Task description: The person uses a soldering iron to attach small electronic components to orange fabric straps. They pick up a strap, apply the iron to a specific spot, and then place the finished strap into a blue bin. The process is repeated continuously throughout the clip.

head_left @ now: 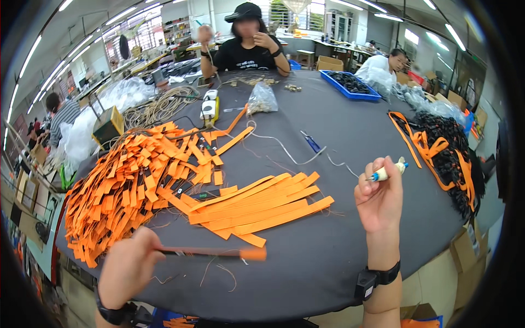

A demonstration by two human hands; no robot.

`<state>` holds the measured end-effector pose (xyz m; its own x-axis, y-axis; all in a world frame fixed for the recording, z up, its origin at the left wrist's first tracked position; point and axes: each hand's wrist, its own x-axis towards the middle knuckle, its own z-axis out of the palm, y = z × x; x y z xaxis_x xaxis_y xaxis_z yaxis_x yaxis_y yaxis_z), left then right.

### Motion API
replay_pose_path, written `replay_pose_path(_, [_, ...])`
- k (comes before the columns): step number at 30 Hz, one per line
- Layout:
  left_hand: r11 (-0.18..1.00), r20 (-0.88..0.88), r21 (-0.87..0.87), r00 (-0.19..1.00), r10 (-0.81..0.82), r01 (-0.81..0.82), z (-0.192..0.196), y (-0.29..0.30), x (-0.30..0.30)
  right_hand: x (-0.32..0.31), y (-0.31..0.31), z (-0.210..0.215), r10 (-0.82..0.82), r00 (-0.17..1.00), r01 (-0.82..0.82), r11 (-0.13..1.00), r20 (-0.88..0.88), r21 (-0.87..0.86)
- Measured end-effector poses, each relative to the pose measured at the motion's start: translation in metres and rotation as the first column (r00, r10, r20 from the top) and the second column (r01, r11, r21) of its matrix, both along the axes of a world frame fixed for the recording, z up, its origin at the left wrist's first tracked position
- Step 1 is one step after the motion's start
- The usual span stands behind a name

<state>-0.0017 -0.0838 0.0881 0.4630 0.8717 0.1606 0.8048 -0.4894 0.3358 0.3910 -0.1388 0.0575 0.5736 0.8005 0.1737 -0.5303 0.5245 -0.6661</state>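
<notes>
My left hand (pixel 131 265), closed, pinches one end of a strap (pixel 208 252). The strap stretches rightward over the near part of the table, dark along its length with an orange tip, and is smeared by motion. Up at the right, my right hand (pixel 379 199) is wrapped round a pen-shaped tool (pixel 389 171) with a cream body and blue ends. A thin pale cord runs over the cloth toward this hand. Beside my left hand rises a big heap of orange straps (pixel 126 191). Several longer orange straps (pixel 262 208) lie fanned out in the middle, loose threads around them.
Thread snips (pixel 310 141) lie at mid-table. Beyond are a clear bag (pixel 262 98), a white-and-yellow power box (pixel 209 106) and coiled cord (pixel 161 106). A blue tray (pixel 350 86) stands far right, above a black pile with orange straps (pixel 443 158). A co-worker (pixel 246 49) sits opposite.
</notes>
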Motion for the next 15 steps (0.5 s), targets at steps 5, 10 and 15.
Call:
replay_pose_path(5, [0.98, 0.296, -0.148, 0.951, -0.086, 0.135, 0.023, 0.006, 0.028, 0.037, -0.02, 0.013, 0.315, 0.947, -0.32, 0.909, 0.062, 0.266])
replay_pose_path(10, [0.84, 0.366, -0.28, 0.86, -0.355, 0.466, -0.003, 0.008, 0.12, 0.048, -0.036, 0.02, 0.378, 0.887, -0.458, 0.792, 0.263, 0.404])
replay_pose_path(15, [0.587, 0.599, -0.544, 0.767, -0.23, 0.6, -0.062, 0.01, 0.237, 0.044, -0.031, 0.016, 0.436, 0.791, -0.605, 0.663, 0.429, 0.441])
